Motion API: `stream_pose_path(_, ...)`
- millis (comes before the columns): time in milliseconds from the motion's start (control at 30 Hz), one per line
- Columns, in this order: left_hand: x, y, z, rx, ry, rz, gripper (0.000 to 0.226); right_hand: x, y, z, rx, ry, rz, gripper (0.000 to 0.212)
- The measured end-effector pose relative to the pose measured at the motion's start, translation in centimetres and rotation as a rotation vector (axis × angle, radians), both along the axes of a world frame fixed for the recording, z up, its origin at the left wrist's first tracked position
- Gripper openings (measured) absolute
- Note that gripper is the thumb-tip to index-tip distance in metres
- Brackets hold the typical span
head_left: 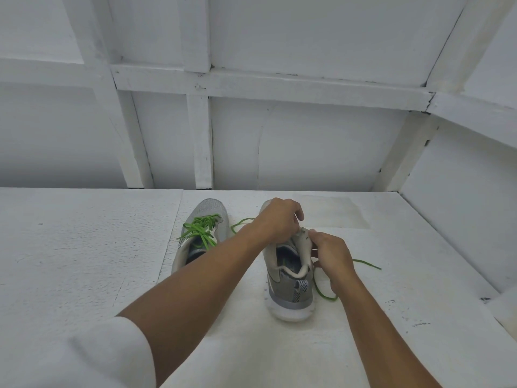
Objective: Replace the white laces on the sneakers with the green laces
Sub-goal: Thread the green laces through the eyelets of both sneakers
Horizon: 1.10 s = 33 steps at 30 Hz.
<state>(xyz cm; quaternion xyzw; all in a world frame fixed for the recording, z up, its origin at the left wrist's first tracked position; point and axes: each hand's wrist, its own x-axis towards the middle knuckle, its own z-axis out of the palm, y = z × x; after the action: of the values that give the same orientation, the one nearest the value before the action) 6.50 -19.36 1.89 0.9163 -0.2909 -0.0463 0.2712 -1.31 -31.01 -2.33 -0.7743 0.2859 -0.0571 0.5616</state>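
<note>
Left hand, right hand on sneaker

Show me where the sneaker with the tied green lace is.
Head view, left of centre: the laced sneaker stands on the white surface, toe toward the wall, just left of the second sneaker, whose tongue the right hand pinches.

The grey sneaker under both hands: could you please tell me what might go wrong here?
The loose green lace shows far longer on the right of the grey mesh sneaker, so the ends may finish uneven. The right hand pinches the beige tongue; it could fold crooked under the lacing.
</note>
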Motion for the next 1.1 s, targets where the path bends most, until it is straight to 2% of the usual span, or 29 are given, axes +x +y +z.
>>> stream_pose_path(300,0.3,-0.4,-0.8,-0.004,0.003,0.013,0.022,-0.2,0.2,0.1,-0.016,0.000,0.008,0.035)
stream_pose_path(633,0.2,-1.6,-1.9,0.007,-0.010,0.078,0.029,-0.4,0.2,-0.2,-0.131,-0.020,0.071,0.047)
stream_pose_path(767,0.0,-1.4,-1.9,-0.013,-0.031,0.089,0.031,-0.6,-0.6,0.1,-0.080,-0.077,0.153,0.031)
stream_pose_path(933,-0.6,-1.0,-2.3,-0.085,-0.132,0.164,0.026,-0.4,-1.0,0.9,-0.224,-0.108,0.228,0.030)
stream_pose_path(1033,-1.2,-0.3,-2.6,-0.086,-0.249,0.247,0.035,-0.2,-1.2,1.3,-0.244,-0.095,0.265,0.026)
stream_pose_path(1100,-2.1,0.2,-2.9,-0.121,-0.264,0.331,0.041,-0.1,-1.2,1.6,-0.289,-0.113,0.294,0.022)
